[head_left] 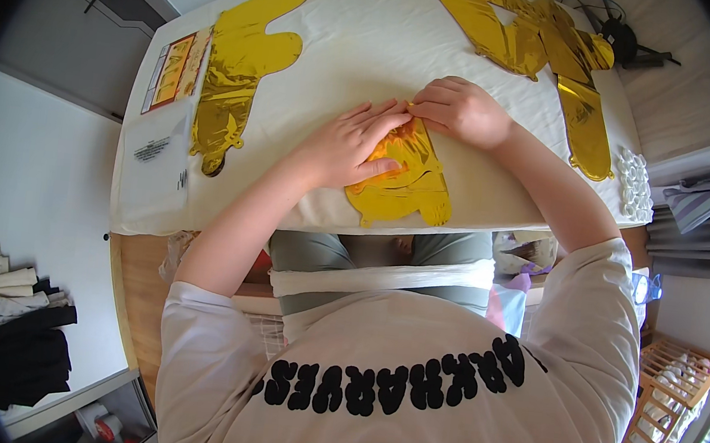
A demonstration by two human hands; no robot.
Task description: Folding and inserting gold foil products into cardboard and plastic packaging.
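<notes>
White shirt (470, 441), gold foil (407, 175) under flat left fingers (382, 127), tip (411, 106) in right hand's (463, 112) pinch

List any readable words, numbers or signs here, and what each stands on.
White shirt: large black lettering across the front, wording withheld.
Clear plastic packaging: dark print, too small to read.
Picture card: any text too small to read.
Golden foil piece being handled: none visible.

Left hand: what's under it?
Under the left hand, partly, is a gold foil piece; it shows between thumb and fingers and below the thumb, on the white tabletop. Whatever the palm and fingers cover can't be seen.
</notes>
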